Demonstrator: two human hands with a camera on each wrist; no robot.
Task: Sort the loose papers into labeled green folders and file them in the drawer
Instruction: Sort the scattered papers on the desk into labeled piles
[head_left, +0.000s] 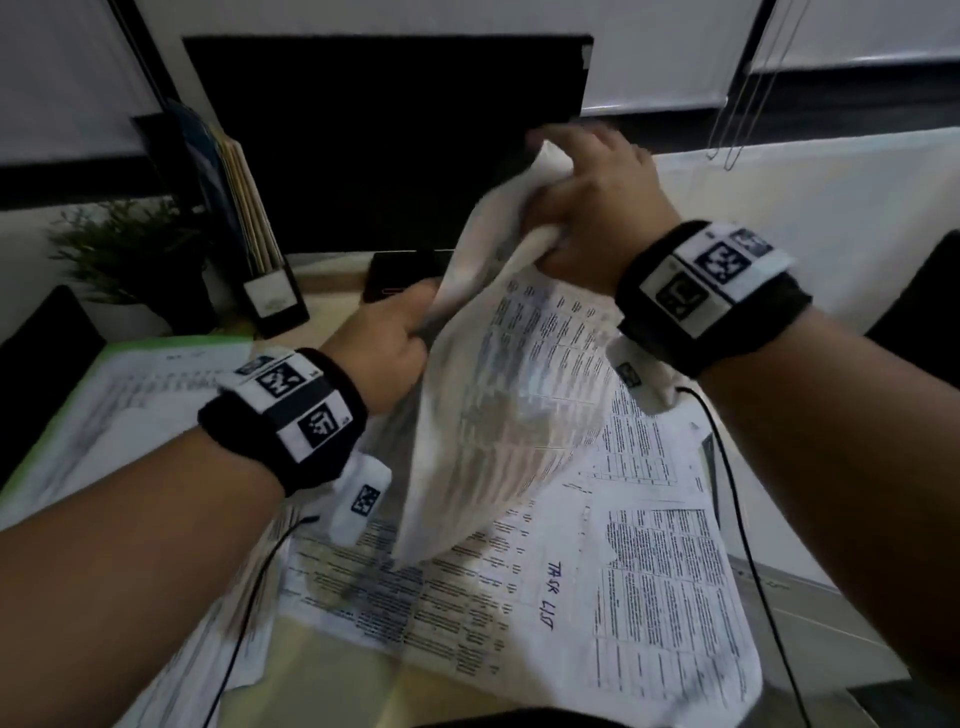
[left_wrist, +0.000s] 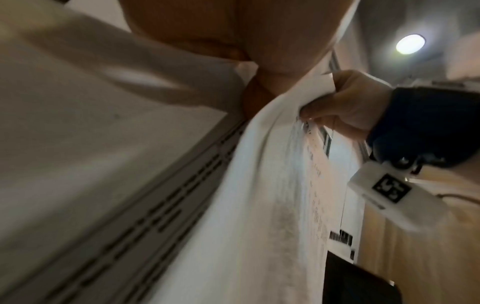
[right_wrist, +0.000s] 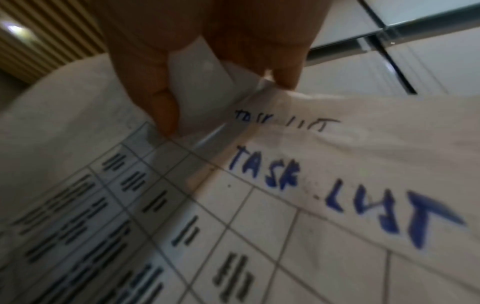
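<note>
Aloft, both hands pinch sheaf of papers (head_left: 498, 395): white, curled, printed tables, blue handwritten "TASK LIST".

Your lifted papers (head_left: 483, 395) are motion-blurred, so their print can't be read. They hide your left hand's (head_left: 384, 353) fingertips and part of the phone (head_left: 402, 270).

Both my forearms reach forward, each wrist wrapped in a black band with coded tags. My right hand (head_left: 592, 208) is raised higher and farther out, fingers curled and pinching the sheets (head_left: 498, 395) at their top edge. My left hand (head_left: 384, 348) sits lower, thumb and fingers gripping their left side.
</note>
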